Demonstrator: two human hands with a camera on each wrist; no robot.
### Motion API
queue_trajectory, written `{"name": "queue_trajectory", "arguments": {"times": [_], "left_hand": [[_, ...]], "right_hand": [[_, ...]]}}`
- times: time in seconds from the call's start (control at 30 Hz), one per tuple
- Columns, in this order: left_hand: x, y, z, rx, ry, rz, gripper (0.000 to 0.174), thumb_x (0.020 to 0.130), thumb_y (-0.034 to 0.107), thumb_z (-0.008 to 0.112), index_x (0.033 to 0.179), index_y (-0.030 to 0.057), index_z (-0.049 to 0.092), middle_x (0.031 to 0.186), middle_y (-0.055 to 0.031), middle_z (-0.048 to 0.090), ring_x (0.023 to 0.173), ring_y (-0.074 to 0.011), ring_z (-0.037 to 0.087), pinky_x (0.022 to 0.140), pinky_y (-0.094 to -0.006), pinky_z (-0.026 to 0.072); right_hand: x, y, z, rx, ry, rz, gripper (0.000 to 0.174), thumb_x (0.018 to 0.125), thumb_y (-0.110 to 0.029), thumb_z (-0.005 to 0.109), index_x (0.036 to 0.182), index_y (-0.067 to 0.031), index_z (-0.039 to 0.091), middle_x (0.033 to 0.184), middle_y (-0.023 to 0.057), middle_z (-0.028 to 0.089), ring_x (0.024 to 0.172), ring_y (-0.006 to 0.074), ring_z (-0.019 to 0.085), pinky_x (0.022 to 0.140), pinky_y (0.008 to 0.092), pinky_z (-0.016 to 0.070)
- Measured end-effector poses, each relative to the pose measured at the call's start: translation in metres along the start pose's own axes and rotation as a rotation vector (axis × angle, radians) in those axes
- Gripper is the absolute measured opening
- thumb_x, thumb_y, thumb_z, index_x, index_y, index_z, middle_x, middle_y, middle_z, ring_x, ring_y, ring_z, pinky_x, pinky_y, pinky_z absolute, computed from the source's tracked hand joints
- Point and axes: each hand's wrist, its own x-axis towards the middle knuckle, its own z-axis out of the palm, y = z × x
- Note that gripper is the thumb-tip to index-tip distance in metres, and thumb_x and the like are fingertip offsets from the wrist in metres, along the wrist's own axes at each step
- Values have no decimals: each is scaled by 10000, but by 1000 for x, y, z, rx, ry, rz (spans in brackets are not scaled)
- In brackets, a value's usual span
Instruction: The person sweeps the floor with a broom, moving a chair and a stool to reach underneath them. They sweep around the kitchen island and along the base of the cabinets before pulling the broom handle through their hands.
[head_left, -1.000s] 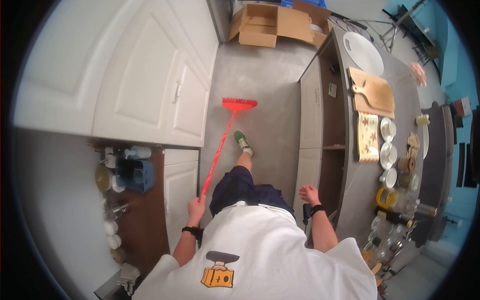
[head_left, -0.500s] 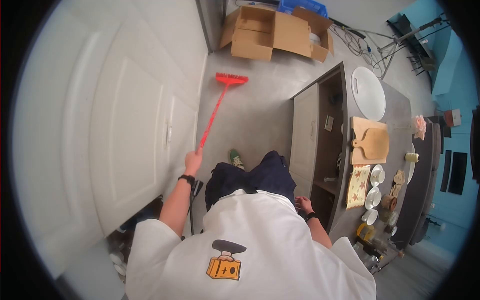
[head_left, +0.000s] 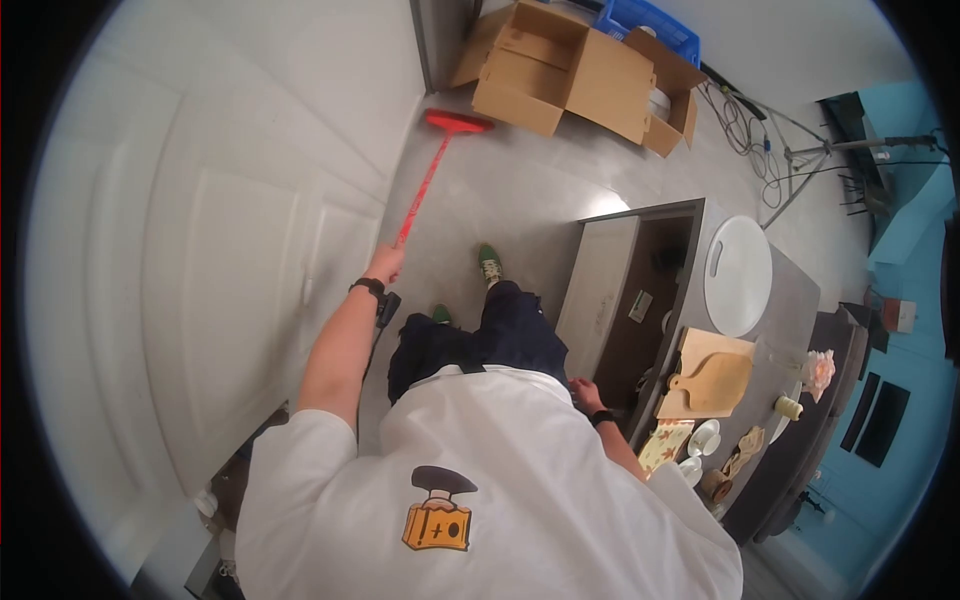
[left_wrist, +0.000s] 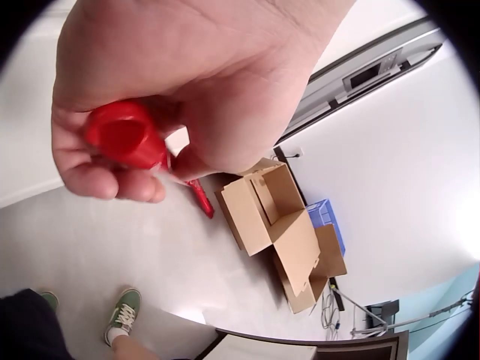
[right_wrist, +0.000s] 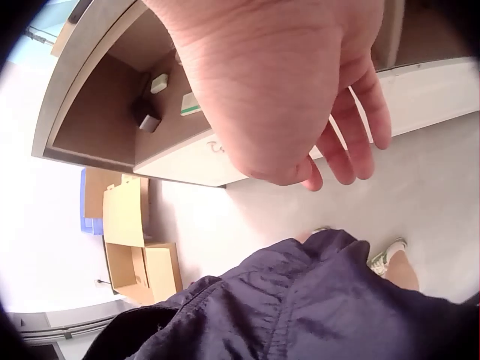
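Here, left hand (head_left: 384, 265) clamped on glossy red plastic broom (head_left: 427, 177) handle, right hand (head_left: 583, 391) relaxed, fingers apart.

Grey floor (head_left: 520, 200) runs between white cabinet doors (head_left: 250, 260) and a grey counter (head_left: 790, 300), cardboard boxes (head_left: 580, 75) beyond.

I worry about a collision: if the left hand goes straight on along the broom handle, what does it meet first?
Probably the open cardboard box, just beyond the head of the broom that the left hand grips; depth is unclear.
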Motion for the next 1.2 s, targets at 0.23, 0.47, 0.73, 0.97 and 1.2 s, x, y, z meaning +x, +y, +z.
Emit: {"name": "queue_trajectory", "arguments": {"times": [0.23, 0.47, 0.73, 0.97, 1.2], "left_hand": [[-9, 31, 21, 85, -12, -201, 403, 1000, 420, 486, 1031, 22, 534, 738, -58, 557, 515, -148, 501, 414, -314, 391], [-40, 43, 55, 181, 88, -212, 577, 1015, 511, 399, 853, -8, 591, 596, -72, 539, 464, -194, 512, 428, -360, 412], [-112, -89, 80, 479, 349, -114, 667, 1007, 519, 375, 980, -65, 696, 956, -315, 678, 927, -467, 666, 807, -549, 513], [-259, -254, 106, 408, 299, -420, 608, 1005, 508, 375, 1030, 0, 709, 1040, -287, 673, 1011, -467, 632, 869, -554, 493], [-384, -437, 159, 262, 384, -506, 591, 1013, 490, 386, 1024, -22, 680, 998, -290, 669, 979, -480, 627, 830, -548, 501]], "right_hand": [[57, -154, -40, -7, -76, -21, 267, 1009, -322, 505, 1141, -109, 597, 1152, 91, 678, 1047, 261, 661, 874, 440, 522], [84, -273, -50, -125, -98, -124, 226, 1010, -271, 487, 1132, -119, 602, 1110, 66, 692, 985, 218, 678, 826, 379, 543], [88, -288, -35, -337, -174, -129, 204, 991, -254, 504, 1115, -127, 604, 1067, 55, 697, 953, 196, 678, 792, 364, 542], [93, -239, -29, -459, -180, -124, 208, 981, -241, 501, 1108, -116, 609, 1021, 55, 694, 891, 190, 681, 746, 359, 538], [63, -169, -4, -672, -243, -161, 194, 981, -205, 492, 1071, -105, 632, 953, 47, 698, 784, 168, 684, 662, 327, 535]]}}
